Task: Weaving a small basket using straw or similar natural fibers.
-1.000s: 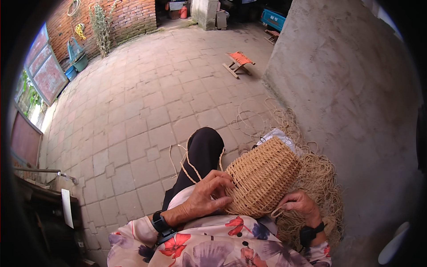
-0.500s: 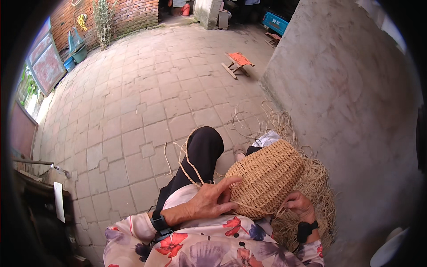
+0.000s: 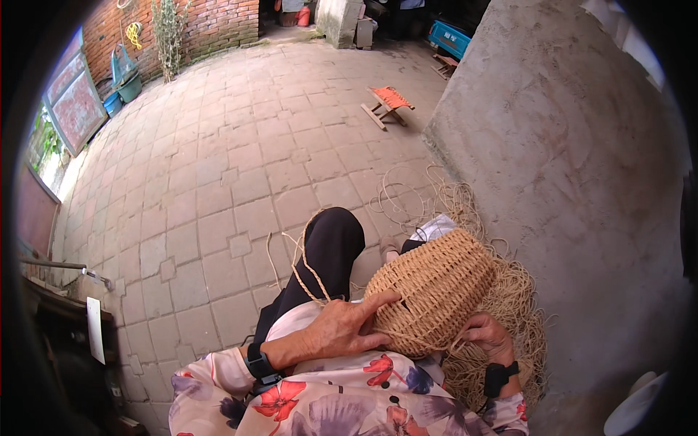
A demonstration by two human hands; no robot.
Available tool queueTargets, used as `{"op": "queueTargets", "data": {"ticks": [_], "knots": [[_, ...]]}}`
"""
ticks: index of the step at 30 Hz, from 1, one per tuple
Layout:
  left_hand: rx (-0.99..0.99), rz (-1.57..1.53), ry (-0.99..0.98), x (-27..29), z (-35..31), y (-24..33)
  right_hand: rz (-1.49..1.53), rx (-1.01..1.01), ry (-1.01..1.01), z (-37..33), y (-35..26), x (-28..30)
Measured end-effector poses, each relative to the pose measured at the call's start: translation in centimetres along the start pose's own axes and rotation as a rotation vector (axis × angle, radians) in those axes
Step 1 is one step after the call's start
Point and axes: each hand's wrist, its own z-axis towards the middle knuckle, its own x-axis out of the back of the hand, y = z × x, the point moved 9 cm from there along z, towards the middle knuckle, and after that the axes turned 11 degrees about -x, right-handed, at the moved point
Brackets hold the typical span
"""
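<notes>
head view, closest thing first: what is it?

a floral shirt (image 3: pixel 327 410), and just beyond it two hands working at a woven basket (image 3: pixel 440 287).

where's the basket exactly?

tilted at the lap, right of the knee in black trousers (image 3: pixel 336 243), between the two hands.

and the left hand (image 3: pixel 342 327)?

thumb and forefinger spread well apart, both resting against the basket's near left side. it isn't clamped on anything.

the right one (image 3: pixel 486 336)?

fingertips pinched together on a thin strand (image 3: pixel 458 340), just beside the basket's lower right side.

any more cord?

a twisted length (image 3: pixel 313 278) loops over the black trousers, and a tangled heap of cord (image 3: pixel 522 309) lies past the right hand, by the grey wall (image 3: pixel 560 160).

further off?

paving (image 3: pixel 203 207), then a small stool (image 3: pixel 391 97) with an orange seat and crossed wooden legs.

and at the back?

a green tub (image 3: pixel 130 88) near a brick wall (image 3: pixel 218 33), and something boxy and blue (image 3: pixel 448 38) to the right.
</notes>
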Motion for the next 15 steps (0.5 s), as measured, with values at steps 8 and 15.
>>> {"op": "queueTargets", "data": {"ticks": [8,15], "knots": [[0.075,-0.07,0.155,1.5,-0.9,-0.8,-0.101,0.061,-0.022,-1.0,-2.8,-3.4],[-0.246,0.403,0.202,2.8,-0.1,1.6,-0.188,0.044,0.003,-1.1,-4.0,-4.3]]}}
